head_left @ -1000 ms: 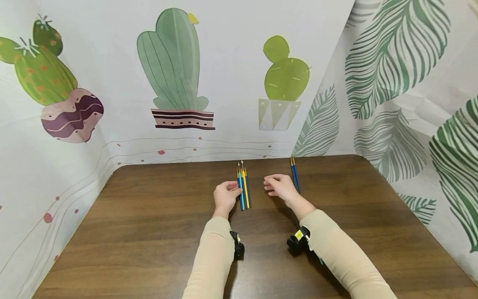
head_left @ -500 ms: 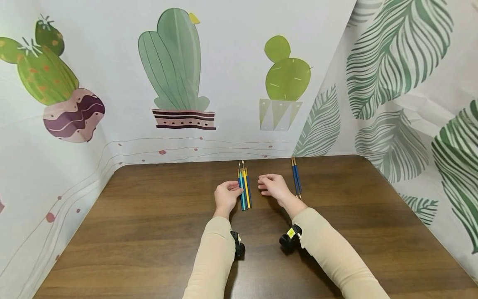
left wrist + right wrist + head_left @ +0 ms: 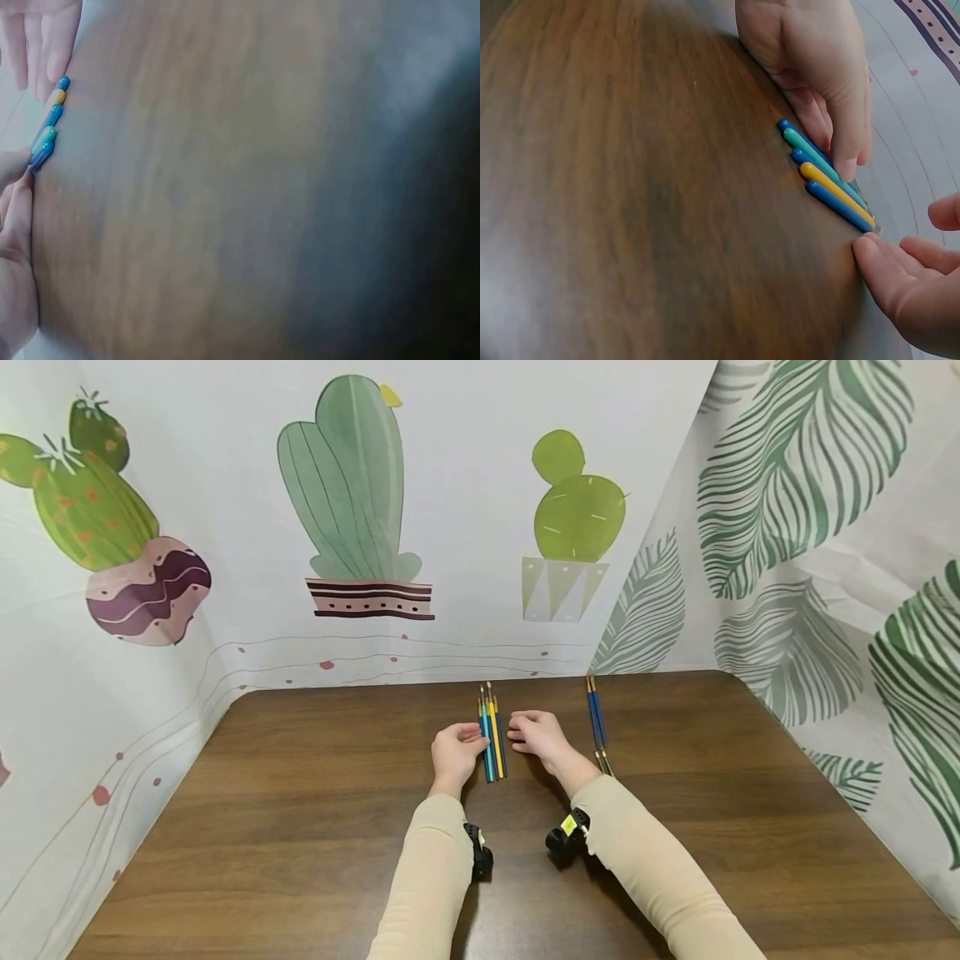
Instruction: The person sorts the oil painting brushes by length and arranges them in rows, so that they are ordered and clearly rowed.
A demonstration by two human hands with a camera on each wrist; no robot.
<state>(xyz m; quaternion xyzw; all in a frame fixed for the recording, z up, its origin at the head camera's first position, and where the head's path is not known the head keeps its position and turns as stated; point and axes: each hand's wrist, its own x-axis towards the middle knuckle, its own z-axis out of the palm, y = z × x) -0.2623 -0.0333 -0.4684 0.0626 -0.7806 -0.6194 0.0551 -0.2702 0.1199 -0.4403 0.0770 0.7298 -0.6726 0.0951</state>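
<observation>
Brown table [image 3: 300,810], and five brushes [image 3: 496,752] lie side by side just below the frame's centre!
Left hand [image 3: 453,752] touches the row's left edge, fingers fairly straight; right hand [image 3: 542,737], fingers relaxed and holding nothing, is just beside the right edge, contact too close to call. Best play, I'd judge: light, level pressure, fingertips low, no brush riding over its neighbour.

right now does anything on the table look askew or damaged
Nothing looks spilled or damaged. The paintbrushes beside the left hand have slightly staggered ends, so they look uneven; two blue-handled brushes lie apart, farther right.
</observation>
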